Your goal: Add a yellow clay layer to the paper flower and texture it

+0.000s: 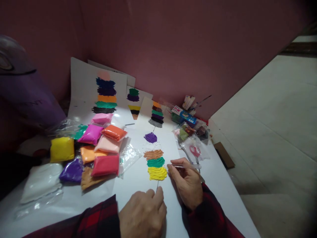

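Note:
My right hand (187, 183) is closed in a pinch on a slim, clear tool (193, 166), its tip beside the yellow clay (157, 173). My left hand (145, 211) rests on the white paper (138, 172) just below that clay, its fingers curled; anything in them is hidden. A thin dark line runs from the yellow patch to its fingertips. Above the yellow, ridged bands of green clay (156, 162), brown clay (153, 154) and faint white are stacked. A purple clay patch (150, 137) tops the column.
Several bagged clay packs, including yellow (62, 149) and red (105, 165), lie left. Finished sheets (81, 96) lean on the wall. Red-handled scissors (195, 151) and a labelled box (183, 114) lie right. A purple object (29, 92) stands left. The table edge (232, 188) drops off right.

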`<state>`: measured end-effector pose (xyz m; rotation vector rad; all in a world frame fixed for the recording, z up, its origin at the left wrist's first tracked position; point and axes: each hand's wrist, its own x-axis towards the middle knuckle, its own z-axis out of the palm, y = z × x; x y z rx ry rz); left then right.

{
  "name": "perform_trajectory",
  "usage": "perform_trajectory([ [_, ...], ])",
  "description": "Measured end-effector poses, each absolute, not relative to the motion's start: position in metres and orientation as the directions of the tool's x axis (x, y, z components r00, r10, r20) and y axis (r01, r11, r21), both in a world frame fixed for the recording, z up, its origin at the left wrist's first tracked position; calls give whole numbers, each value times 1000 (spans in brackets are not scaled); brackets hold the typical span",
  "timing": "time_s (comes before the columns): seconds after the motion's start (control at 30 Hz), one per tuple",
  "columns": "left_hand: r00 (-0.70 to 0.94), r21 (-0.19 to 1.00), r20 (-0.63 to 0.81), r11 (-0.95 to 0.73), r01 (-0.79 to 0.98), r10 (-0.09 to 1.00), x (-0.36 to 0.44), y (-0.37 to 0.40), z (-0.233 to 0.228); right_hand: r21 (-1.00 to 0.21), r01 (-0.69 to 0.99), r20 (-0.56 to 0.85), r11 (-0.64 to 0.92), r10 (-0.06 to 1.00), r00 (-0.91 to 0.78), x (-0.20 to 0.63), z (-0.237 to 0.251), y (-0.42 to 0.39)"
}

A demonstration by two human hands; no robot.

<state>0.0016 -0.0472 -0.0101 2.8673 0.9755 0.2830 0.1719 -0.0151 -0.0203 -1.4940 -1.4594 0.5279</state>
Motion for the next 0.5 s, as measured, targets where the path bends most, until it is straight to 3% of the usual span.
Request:
perform_trajectory([
  [0.33, 772, 178, 57, -768, 616, 633, 2, -45, -9, -818, 523, 310, 238, 949, 54, 168, -16, -13],
  [0.5, 775, 141, 163, -792, 594, 610, 2, -45, -12, -825, 506, 308, 250, 951, 32, 167, -19, -12],
])
